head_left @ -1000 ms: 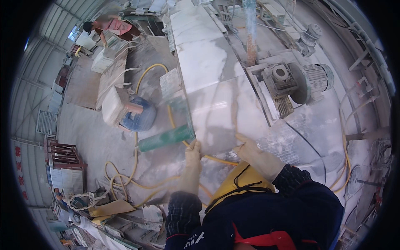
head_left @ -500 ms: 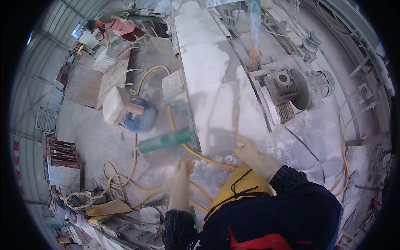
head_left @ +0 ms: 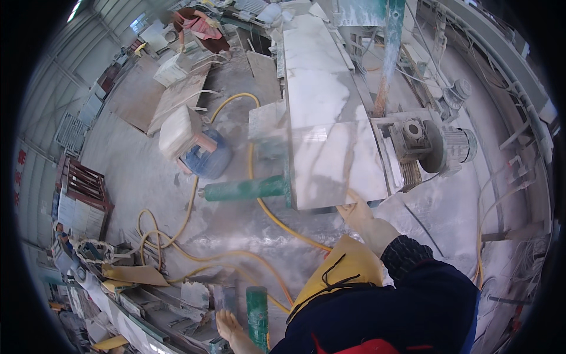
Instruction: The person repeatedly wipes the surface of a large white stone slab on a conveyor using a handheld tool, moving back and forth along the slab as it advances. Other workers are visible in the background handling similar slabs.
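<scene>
A long white marble slab [head_left: 327,147] with grey veins lies on the stand ahead of me, its near end facing me. My right hand [head_left: 359,217], in a pale glove, grips that near edge toward its right corner, the thumb on top and the other fingers partly hidden below. My left hand [head_left: 229,325], also pale-gloved, is low at the left, off the slab, fingers stretched and nothing in them. Just right of it stands a green roller [head_left: 257,312]. A yellow apron [head_left: 342,268] with black ties hangs at my front.
A second green roller [head_left: 244,188] sticks out left of the slab. Yellow hoses [head_left: 274,222] loop over the floor. A blue barrel [head_left: 207,156] stands at the left, and a motor [head_left: 451,144] at the right. Stone scraps [head_left: 177,310] lie lower left. A co-worker [head_left: 203,29] bends far off.
My left hand has moved down and left, from near the slab to beside the standing roller. My right hand stays at the slab's near edge. The view has shifted.
</scene>
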